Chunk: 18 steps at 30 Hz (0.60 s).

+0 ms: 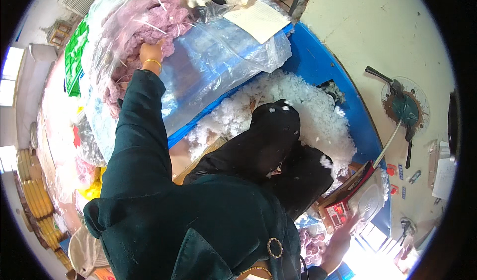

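My left arm stretches out to the upper left, and my left hand (150,54) is closed on pink fluffy plush (166,14) inside a large transparent plastic bag (218,46). Thin white strips lie across the plush. At the lower right, my right hand (340,240) is beside a small red-and-white scale (339,213) with a lit red display. A transparent plastic piece (365,200) sits over the scale's pan, near my right fingertips. Glare and blur hide what those fingers do.
White fluffy stuffing (308,106) fills a blue-walled bin (343,76) around my knees. On the pale table (357,27) to the right stands a round metal fitting (405,108) with black handles and a pale rod. A sheet of paper (258,21) lies on the plastic; a green crate (76,59) is at left.
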Each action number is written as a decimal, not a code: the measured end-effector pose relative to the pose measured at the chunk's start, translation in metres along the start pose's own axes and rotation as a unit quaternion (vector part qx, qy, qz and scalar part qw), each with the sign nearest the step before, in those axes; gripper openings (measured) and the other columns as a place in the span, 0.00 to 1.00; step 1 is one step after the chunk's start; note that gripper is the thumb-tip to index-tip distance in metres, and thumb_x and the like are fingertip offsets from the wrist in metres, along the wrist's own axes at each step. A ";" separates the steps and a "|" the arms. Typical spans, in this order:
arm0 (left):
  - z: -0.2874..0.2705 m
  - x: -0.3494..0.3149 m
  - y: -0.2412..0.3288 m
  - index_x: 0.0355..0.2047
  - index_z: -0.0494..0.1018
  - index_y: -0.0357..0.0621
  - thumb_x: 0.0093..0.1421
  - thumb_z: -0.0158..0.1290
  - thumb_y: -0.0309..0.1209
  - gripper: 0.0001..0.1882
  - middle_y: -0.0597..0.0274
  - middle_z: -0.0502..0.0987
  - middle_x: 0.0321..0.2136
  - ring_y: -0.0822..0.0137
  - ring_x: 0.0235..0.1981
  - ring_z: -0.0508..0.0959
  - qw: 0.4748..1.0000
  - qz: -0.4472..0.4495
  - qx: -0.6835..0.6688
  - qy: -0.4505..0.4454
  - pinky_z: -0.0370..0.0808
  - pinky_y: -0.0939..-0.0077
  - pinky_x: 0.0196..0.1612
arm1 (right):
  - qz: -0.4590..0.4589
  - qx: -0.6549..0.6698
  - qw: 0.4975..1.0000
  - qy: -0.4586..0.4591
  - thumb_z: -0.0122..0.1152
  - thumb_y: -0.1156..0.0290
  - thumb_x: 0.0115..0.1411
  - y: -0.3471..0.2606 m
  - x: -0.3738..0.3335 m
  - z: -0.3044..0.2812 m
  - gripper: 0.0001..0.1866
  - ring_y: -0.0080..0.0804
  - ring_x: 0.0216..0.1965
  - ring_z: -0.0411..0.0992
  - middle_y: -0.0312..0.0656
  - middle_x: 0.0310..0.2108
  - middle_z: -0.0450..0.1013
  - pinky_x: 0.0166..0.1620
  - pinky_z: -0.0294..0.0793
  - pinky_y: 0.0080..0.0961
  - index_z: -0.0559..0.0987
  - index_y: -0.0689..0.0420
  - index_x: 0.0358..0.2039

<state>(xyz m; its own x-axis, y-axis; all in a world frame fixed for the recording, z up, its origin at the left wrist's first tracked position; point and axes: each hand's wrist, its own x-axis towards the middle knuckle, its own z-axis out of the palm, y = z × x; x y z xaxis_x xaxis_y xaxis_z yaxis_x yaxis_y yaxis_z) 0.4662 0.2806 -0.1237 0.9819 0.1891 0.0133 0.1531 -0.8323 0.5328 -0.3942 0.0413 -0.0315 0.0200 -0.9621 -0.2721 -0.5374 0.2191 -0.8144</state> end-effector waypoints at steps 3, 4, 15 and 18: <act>0.022 0.032 -0.005 0.31 0.74 0.31 0.49 0.61 0.43 0.23 0.51 0.76 0.24 0.57 0.18 0.76 0.983 -0.032 -0.159 -0.083 0.74 0.68 0.24 | 0.108 -0.095 0.987 0.066 0.56 0.81 0.52 0.062 -0.028 -0.050 0.27 0.32 0.42 0.73 0.50 0.43 0.72 0.36 0.74 0.30 0.66 0.63 0.54; 0.027 0.037 -0.011 0.30 0.74 0.31 0.49 0.61 0.42 0.22 0.52 0.75 0.22 0.58 0.16 0.75 0.970 -0.042 -0.217 -0.103 0.73 0.69 0.21 | 0.082 -0.135 0.987 0.026 0.59 0.81 0.50 0.058 -0.019 -0.060 0.25 0.32 0.42 0.72 0.49 0.41 0.73 0.38 0.74 0.30 0.69 0.65 0.51; 0.026 -0.032 -0.008 0.46 0.70 0.39 0.51 0.58 0.40 0.25 0.46 0.78 0.35 0.49 0.42 0.77 0.954 0.267 0.090 -0.108 0.73 0.56 0.44 | -0.082 -0.270 0.927 -0.246 0.61 0.75 0.51 -0.112 0.047 0.119 0.25 0.32 0.46 0.71 0.46 0.46 0.73 0.47 0.71 0.27 0.72 0.62 0.51; 0.028 -0.069 0.006 0.39 0.74 0.38 0.53 0.56 0.30 0.14 0.53 0.79 0.30 0.64 0.35 0.80 0.904 0.324 -0.175 -0.218 0.74 0.72 0.35 | -0.110 -0.191 0.930 -0.293 0.61 0.75 0.54 -0.142 0.044 0.157 0.22 0.31 0.44 0.73 0.47 0.44 0.74 0.47 0.72 0.26 0.72 0.63 0.51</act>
<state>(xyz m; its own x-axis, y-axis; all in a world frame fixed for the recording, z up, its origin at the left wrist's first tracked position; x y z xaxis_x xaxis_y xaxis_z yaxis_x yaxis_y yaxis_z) 0.4024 0.2483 -0.1449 0.8151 -0.5660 0.1235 -0.4392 -0.4647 0.7689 -0.1846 -0.0063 -0.0082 0.5622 -0.6979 -0.4437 -0.7232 -0.1546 -0.6731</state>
